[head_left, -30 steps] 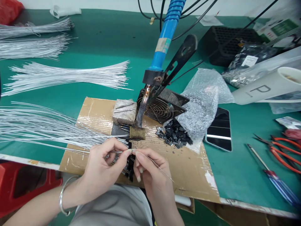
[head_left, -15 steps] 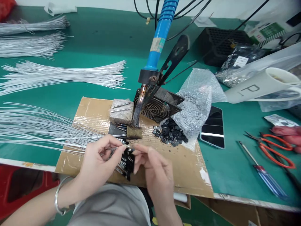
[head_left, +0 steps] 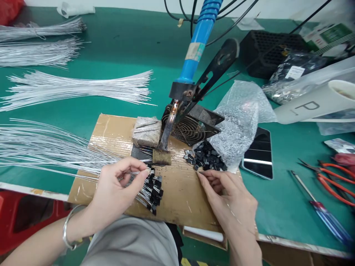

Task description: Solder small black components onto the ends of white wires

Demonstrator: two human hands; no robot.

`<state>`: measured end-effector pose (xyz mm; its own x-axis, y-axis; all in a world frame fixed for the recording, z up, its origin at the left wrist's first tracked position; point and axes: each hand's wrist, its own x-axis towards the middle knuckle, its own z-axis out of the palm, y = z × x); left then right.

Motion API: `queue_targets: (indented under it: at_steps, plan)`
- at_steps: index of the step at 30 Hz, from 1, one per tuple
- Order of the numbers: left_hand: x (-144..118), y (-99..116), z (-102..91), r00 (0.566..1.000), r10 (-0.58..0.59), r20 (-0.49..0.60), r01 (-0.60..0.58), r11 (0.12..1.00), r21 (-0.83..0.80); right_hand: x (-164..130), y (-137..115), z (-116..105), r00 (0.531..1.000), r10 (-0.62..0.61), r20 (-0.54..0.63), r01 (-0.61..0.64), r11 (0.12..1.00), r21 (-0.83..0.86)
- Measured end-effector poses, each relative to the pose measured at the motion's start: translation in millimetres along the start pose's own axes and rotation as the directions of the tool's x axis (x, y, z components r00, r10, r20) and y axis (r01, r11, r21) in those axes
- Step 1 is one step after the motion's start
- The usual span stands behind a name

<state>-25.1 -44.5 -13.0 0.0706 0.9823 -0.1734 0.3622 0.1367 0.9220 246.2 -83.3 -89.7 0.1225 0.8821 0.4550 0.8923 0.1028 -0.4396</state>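
Left hand (head_left: 118, 188): pinching thin, straight grey wire (head_left: 135, 172), left.
Right hand (head_left: 231, 195): thumb and forefinger together, cannot tell on what, beside glossy black oblong blocks (head_left: 210, 157).

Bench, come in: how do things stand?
Left hand pinching a wire. Right hand at black pieces, grip unclear. Blue-handled iron beyond hands, blocking neither.

A large letter P can be read on the white cup (head_left: 318, 101), which is placed beyond and to the right of the right hand (head_left: 234, 197). Near the letter, smaller lettering is printed but cannot be made out. Farther beyond that hand, print on the bag's (head_left: 278, 74) white label (head_left: 294, 72) and on the green-and-white packet (head_left: 332, 37) is too small to be read.
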Motion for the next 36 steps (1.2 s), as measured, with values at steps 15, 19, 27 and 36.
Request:
queue_targets:
  at_steps: [15,19,27,36]
  plan:
    - [3.0,3.1,-2.2,0.998,-0.054,0.009,0.054,0.998,0.043,-6.4,-46.4,6.9,0.797,0.590,0.126,-0.552,0.629,0.547]
    - [3.5,3.4,-2.2,0.997,-0.065,0.034,0.063,0.995,0.073,7.6,-82.8,8.8,0.783,0.574,0.240,-0.546,0.448,0.708]
    - [4.9,13.2,-1.8,0.993,-0.032,0.114,0.034,0.999,-0.019,21.3,-119.3,20.7,0.771,0.488,0.410,-0.562,0.219,0.797]
    - [10.3,14.8,0.5,0.993,-0.002,0.121,0.007,0.999,-0.037,22.8,-125.4,20.6,0.756,0.458,0.468,-0.584,0.148,0.798]
